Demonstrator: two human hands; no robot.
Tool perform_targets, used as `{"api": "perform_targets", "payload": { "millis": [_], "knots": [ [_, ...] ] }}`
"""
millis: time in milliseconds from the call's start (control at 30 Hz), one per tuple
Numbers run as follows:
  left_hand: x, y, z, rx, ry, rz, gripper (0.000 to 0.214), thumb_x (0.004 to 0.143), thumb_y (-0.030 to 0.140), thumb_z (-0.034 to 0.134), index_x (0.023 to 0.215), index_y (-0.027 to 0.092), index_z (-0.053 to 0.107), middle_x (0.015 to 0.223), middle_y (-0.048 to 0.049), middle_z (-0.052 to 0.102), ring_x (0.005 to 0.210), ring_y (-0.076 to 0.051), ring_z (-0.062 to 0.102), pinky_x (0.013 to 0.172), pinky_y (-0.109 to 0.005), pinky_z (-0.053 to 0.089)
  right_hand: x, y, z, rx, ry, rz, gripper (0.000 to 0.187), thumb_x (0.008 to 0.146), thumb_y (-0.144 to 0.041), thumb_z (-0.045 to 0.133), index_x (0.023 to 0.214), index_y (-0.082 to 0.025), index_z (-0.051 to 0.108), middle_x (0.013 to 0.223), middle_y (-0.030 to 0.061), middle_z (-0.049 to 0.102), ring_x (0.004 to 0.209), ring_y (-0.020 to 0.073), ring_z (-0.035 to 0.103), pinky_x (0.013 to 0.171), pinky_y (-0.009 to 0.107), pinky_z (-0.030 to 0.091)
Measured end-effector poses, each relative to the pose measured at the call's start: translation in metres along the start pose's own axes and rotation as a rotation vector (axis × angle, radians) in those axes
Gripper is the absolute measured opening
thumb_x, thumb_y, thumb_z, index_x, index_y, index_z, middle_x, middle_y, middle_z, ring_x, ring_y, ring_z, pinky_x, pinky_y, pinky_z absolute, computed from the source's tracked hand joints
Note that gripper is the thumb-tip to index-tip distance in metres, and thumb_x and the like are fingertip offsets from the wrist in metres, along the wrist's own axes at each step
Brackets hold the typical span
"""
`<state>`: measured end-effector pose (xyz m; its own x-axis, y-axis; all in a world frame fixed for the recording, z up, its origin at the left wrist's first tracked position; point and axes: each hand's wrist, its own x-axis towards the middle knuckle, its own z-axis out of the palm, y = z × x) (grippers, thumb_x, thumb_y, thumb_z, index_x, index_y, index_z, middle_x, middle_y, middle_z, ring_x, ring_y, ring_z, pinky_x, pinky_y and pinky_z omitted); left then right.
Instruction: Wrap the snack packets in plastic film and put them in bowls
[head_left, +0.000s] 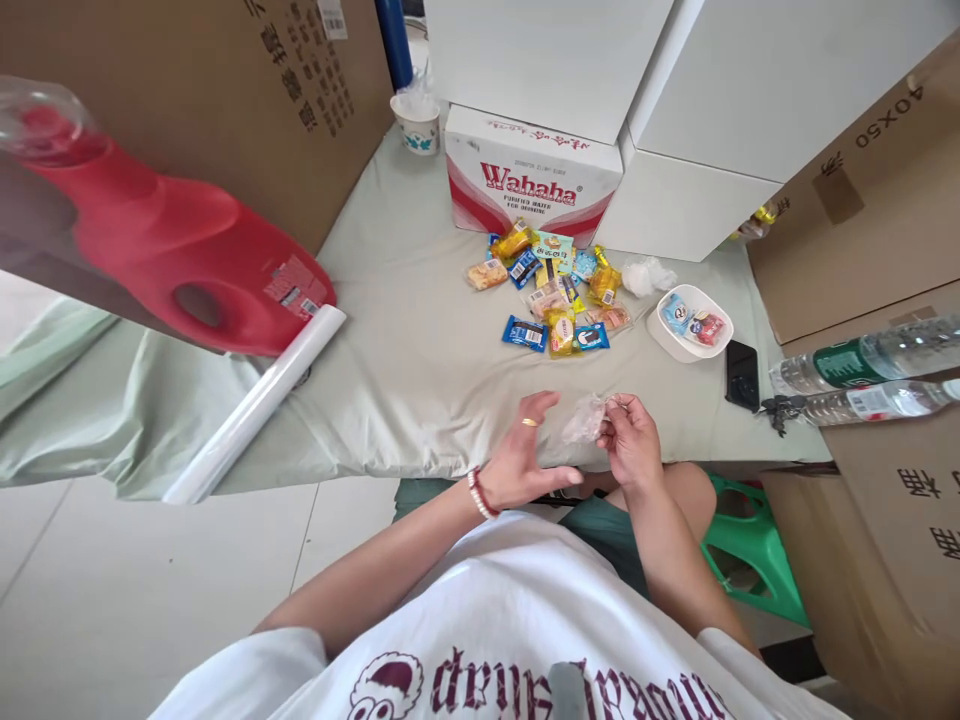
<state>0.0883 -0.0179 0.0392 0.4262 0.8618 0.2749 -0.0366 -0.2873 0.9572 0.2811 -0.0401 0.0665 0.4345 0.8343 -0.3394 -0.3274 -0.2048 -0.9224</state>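
Near the front edge of the cloth-covered table, my right hand (631, 440) pinches a crumpled clear plastic bag (583, 420). My left hand (529, 455) is just left of the bag, fingers and thumb spread apart, holding nothing; a ring and a beaded bracelet show on it. Beyond both hands lies a loose pile of small wrapped snacks (559, 290) in yellow, blue and clear packets. To the right of that pile, a white plastic tub (690, 345) contains a few packets. Behind the tub rests another crumpled clear bag (649, 276).
A Wahaha carton (532, 185) stands at the back under white boxes (547, 60). Leftward are a red detergent bottle (195, 230), a white roll (255, 405) and a paper cup (417, 128). A phone (742, 375), water bottles (874, 360) and a green stool (757, 550) are on the right.
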Motion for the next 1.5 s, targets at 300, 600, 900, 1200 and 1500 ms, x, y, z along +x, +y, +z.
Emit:
{"api": "perform_targets", "payload": {
  "millis": [300,600,900,1200,1500],
  "knots": [
    [0.013,-0.014,-0.013,-0.467,0.013,-0.560,0.052,0.071,0.066,0.084,0.086,0.018,0.070,0.075,-0.0011,0.066,0.073,-0.014,0.061,0.076,-0.031,0.053,-0.004,-0.007,-0.007,-0.062,-0.146,0.054,0.047,0.066,-0.051,0.091,0.083,-0.023,0.057,0.071,-0.0036,0.068,0.040,0.0029,0.037,0.034,0.016,0.024],
    [0.012,-0.018,-0.015,-0.344,0.289,-0.625,0.046,0.071,0.055,0.085,0.083,0.020,0.059,0.079,0.0019,0.059,0.070,-0.011,0.053,0.067,-0.025,0.045,-0.009,0.002,-0.001,0.063,-0.149,0.142,0.045,0.063,-0.045,0.092,0.082,-0.022,0.058,0.074,-0.0016,0.072,0.040,0.0018,0.028,0.039,0.017,0.019],
    [0.010,-0.005,0.004,-0.312,0.202,-0.797,0.046,0.078,0.060,0.080,0.083,0.022,0.055,0.073,0.0026,0.059,0.063,-0.013,0.059,0.055,-0.025,0.044,-0.039,0.022,0.025,0.010,-0.080,-0.012,0.040,0.077,-0.054,0.082,0.086,-0.025,0.056,0.086,0.0014,0.078,0.041,0.0049,0.033,0.038,0.022,0.021],
    [0.007,-0.012,-0.031,-0.782,0.105,-0.801,0.051,0.057,0.038,0.099,0.080,0.019,0.058,0.075,0.0016,0.065,0.069,-0.011,0.064,0.062,-0.023,0.050,-0.015,-0.005,-0.016,0.076,-0.062,0.056,0.043,0.064,-0.044,0.091,0.082,-0.023,0.057,0.069,-0.0054,0.061,0.042,0.0025,0.028,0.037,0.017,0.020],
    [0.004,-0.006,-0.054,-0.551,-0.083,-0.746,0.053,0.069,0.060,0.089,0.081,0.022,0.054,0.058,0.0102,0.040,0.043,-0.004,0.030,0.042,-0.021,0.022,0.024,-0.020,-0.029,-0.172,-0.002,-0.106,0.043,0.066,-0.048,0.089,0.092,-0.024,0.065,0.072,-0.0056,0.056,0.055,0.0074,0.045,0.047,0.020,0.038]
  ]
}}
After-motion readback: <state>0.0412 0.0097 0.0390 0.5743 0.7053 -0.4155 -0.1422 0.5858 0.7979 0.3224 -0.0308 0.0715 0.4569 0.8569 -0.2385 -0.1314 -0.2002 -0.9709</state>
